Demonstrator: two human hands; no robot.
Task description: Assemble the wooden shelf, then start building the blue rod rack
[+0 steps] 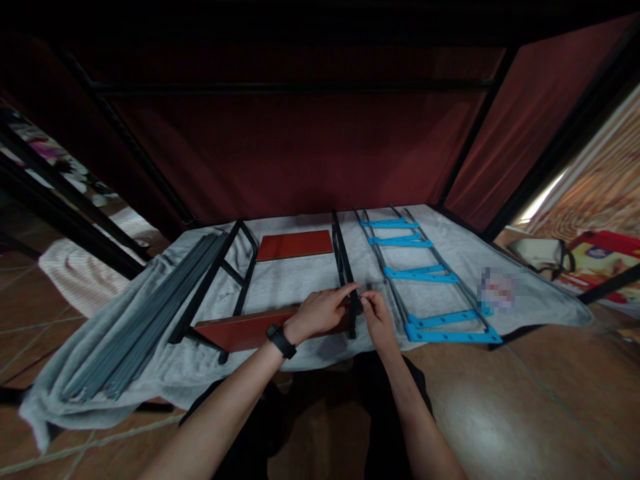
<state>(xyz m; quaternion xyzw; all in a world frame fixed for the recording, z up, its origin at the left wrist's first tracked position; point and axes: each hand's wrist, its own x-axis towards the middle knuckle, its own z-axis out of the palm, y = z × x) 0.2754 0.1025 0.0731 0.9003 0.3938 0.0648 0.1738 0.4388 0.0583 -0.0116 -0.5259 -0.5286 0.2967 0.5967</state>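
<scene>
A black metal frame (341, 257) stands on the grey cloth, joined by a reddish-brown board (250, 331) to another black metal frame (213, 283) on the left. My left hand (323, 311), with a dark watch at the wrist, grips the right-hand frame at its near part, its index finger stretched across the bar. On the frame's other side my right hand (379, 320) has its thumb and fingertips pinched together close against the bar. Whatever is between those fingertips is too small to make out. A second reddish-brown board (294, 245) spans the far side between the frames.
Grey metal tubes (150, 313) lie bundled at the left of the grey cloth (295, 283). Rods with blue plastic brackets (420, 274) lie at the right, beside a small blurred packet (499, 288). A dark red fabric panel (300, 153) rises behind.
</scene>
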